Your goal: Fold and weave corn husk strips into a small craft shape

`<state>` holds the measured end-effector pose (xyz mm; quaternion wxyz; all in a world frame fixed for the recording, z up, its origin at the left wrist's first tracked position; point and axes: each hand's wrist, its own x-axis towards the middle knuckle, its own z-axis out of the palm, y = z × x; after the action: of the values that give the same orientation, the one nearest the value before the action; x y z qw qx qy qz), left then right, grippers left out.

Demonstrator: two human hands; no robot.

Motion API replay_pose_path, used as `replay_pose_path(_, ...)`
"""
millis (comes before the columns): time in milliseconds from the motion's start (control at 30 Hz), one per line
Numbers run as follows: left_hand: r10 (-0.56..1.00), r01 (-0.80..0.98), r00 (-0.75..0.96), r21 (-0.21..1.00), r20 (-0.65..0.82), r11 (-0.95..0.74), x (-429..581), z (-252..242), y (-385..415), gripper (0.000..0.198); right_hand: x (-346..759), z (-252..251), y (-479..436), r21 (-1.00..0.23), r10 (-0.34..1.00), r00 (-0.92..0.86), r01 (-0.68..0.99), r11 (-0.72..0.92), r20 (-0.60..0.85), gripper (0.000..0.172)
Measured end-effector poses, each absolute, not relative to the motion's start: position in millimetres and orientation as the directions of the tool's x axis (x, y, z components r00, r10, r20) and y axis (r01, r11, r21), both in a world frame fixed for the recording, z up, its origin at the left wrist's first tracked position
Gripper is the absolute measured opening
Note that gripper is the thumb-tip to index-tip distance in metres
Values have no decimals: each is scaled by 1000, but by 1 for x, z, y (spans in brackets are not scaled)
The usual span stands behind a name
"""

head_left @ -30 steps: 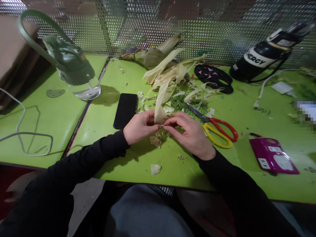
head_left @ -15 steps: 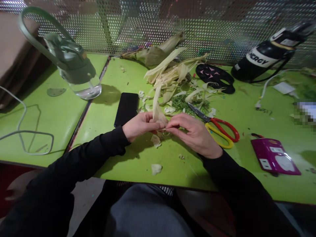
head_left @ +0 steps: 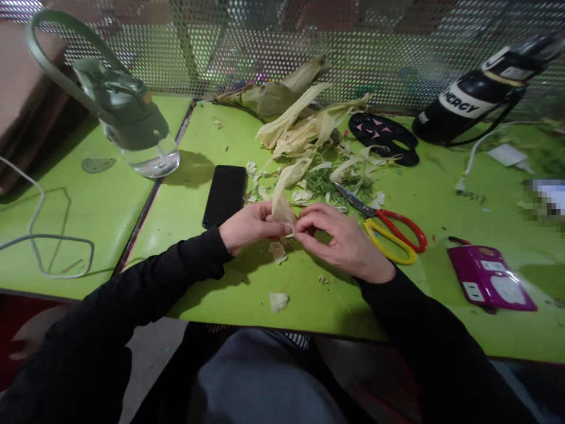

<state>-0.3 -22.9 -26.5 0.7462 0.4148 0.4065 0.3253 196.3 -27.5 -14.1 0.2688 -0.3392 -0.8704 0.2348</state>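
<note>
While husk point(head_left: 281, 203) juts from the pinching left hand point(head_left: 249, 228), the right point(head_left: 344, 242) pinches its base.

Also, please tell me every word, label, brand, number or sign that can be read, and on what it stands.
"NERGY": white band on the black bottle.
Too blurred or small to read: neck label and base mark on the bottle; scrawl on the table; white patches on the purple item.
</note>
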Motion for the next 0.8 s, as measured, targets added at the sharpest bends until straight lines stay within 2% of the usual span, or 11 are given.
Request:
replay_pose_path(200, 784, -183, 460, 820, -417, 543, -2, -27, -19, 15, 199, -14, -25, -557, 687, -663, 464, 689, 297, 8)
replay_pose_path(433, 757, -211, 529, 805, -383, 555, -7, -30, -17, 30, 199, -17, -22, -558, 680, -665, 453, 695, 307, 10)
replay_pose_path(800, 735, -177, 581, 828, -349, 533, -7, -31, -17, 32, 200, -16, -23, -532, 658, -678, 443, 721, 327, 5)
